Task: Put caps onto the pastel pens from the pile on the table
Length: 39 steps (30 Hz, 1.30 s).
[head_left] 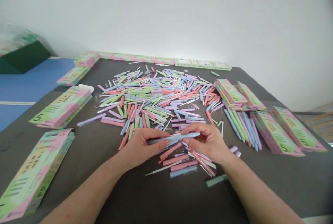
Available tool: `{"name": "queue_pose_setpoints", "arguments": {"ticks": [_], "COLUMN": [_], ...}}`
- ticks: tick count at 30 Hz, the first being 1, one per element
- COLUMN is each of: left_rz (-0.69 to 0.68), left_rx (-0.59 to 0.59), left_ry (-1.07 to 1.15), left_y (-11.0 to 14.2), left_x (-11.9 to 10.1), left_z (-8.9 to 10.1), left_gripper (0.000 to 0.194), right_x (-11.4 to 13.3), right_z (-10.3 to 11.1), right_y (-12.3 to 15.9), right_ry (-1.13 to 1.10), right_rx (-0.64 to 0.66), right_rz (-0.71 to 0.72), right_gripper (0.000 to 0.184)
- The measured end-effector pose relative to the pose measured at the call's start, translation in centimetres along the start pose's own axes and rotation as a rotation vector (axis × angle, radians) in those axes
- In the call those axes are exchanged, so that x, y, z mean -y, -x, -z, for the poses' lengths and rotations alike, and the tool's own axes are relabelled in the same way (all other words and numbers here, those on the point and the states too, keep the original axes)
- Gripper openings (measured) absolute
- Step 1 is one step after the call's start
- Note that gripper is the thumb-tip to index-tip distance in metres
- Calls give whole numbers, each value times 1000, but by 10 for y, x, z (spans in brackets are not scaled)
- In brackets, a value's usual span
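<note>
My left hand [142, 146] and my right hand [208, 142] meet over a dark table [104, 154], both closed on one light blue pen [173, 137] held level between them. My right hand also grips a few pink pens and thin refills [203, 162] that stick out under the palm. Just below the hands lie several loose pink pens [179, 160], a blue pen barrel [183, 171] and a white refill [161, 170]. A big heap of pastel pens and refills [161, 95] spreads across the table beyond the hands.
Green-and-pink pen boxes lie around: one at near left [33, 175], one further left [62, 106], several at right [275, 130], a row along the far edge [156, 59]. A row of sorted pens [241, 125] lies by the right boxes. A green pen part [215, 180] sits near my right wrist.
</note>
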<state>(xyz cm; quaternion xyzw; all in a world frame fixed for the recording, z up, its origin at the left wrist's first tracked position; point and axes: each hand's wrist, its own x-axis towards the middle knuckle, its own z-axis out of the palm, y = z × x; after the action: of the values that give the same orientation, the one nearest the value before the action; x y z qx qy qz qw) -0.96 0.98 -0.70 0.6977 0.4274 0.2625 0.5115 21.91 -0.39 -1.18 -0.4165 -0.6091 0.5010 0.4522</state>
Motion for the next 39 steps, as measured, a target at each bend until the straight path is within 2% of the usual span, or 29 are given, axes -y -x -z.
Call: {"name": "queue_pose_setpoints", "arguments": {"ticks": [5, 10, 14, 19, 22, 25, 28, 31, 33, 36, 39], "left_rz": [-54, -174, -280, -388, -396, -372, -349, -345, -347, -357, -377], "left_rx": [-25, -74, -91, -113, -129, -121, -130, -133, -134, -151, -161], "left_ry": [-53, -187, -280, -318, -313, -321, -323, -314, -314, -312, -317], "left_y": [-1, -2, -1, -3, -5, -4, -3, -3, -4, -5, -5], "left_x": [-2, -3, -3, -1, 0, 1, 3, 6, 9, 10, 9], "left_z": [0, 0, 0, 0, 1, 2, 3, 4, 4, 3, 3], "left_gripper": [22, 20, 18, 17, 17, 16, 16, 18, 18, 19, 18], "right_x": [-2, -2, -4, -8, -7, -4, -1, 0, -1, -4, -5], "right_z": [0, 0, 0, 1, 3, 7, 13, 17, 17, 13, 10], "right_y": [0, -2, -3, -4, -4, -4, -4, -4, -5, -5, -5], "right_ry": [81, 155, 142, 198, 196, 140, 154, 282, 325, 290, 290], "right_rx": [-17, -4, 49, 155, 181, 176, 128, 113, 93, 71, 121], "right_rz": [-15, -20, -35, -92, -96, -42, 18, 49, 45, 20, -29], "right_gripper": [13, 15, 21, 38, 41, 25, 38, 18, 13, 16, 28]}}
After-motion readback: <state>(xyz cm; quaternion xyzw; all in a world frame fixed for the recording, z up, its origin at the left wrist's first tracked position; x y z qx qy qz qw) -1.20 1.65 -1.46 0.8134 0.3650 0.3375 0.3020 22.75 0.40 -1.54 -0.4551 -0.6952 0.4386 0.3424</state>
